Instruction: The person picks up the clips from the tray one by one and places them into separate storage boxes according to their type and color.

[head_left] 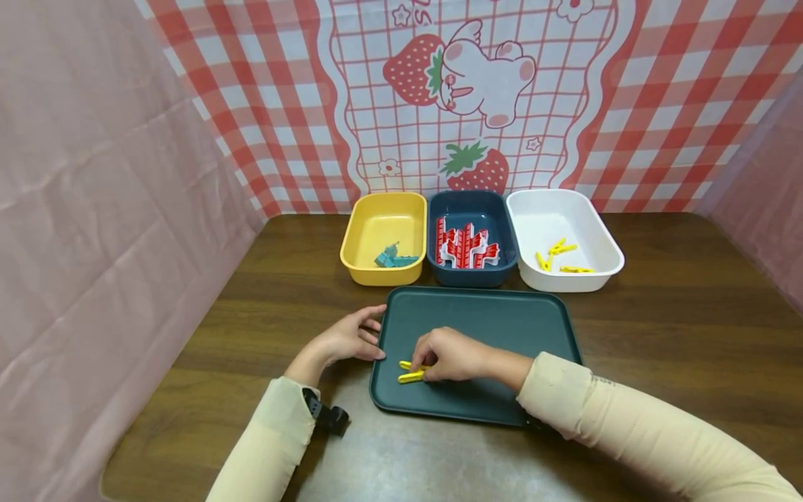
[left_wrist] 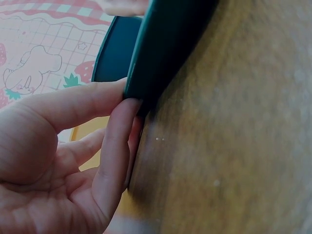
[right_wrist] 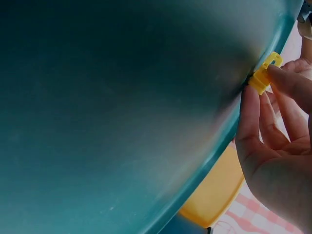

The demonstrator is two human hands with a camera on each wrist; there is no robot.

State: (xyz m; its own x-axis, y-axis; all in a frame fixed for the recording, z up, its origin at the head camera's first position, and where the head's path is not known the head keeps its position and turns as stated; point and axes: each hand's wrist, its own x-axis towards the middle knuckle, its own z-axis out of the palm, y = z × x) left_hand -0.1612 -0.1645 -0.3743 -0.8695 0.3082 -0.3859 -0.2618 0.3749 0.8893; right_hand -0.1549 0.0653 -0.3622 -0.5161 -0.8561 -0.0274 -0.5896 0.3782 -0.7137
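In the head view my right hand (head_left: pixel 454 354) pinches a yellow clothespin (head_left: pixel 410 377) low over the left part of a dark green tray (head_left: pixel 489 314). Two yellow arms of the clothespin stick out to the left of the fingertips. The right wrist view shows the clothespin (right_wrist: pixel 263 75) between the thumb and fingers, close to the tray surface. My left hand (head_left: pixel 345 340) touches the tray's left edge, with thumb and forefinger spread apart along it. Up close in the left wrist view, fingertips press on the tray rim (left_wrist: pixel 139 58).
Behind the tray stand three bins: a yellow bin (head_left: pixel 385 202) with teal clips (head_left: pixel 395 258), a dark blue bin (head_left: pixel 472 277) with red-and-white candy-shaped pieces (head_left: pixel 464 245), and a white bin (head_left: pixel 567 282) with several yellow clothespins (head_left: pixel 576 269). A checked cloth (head_left: pixel 276 104) hangs behind.
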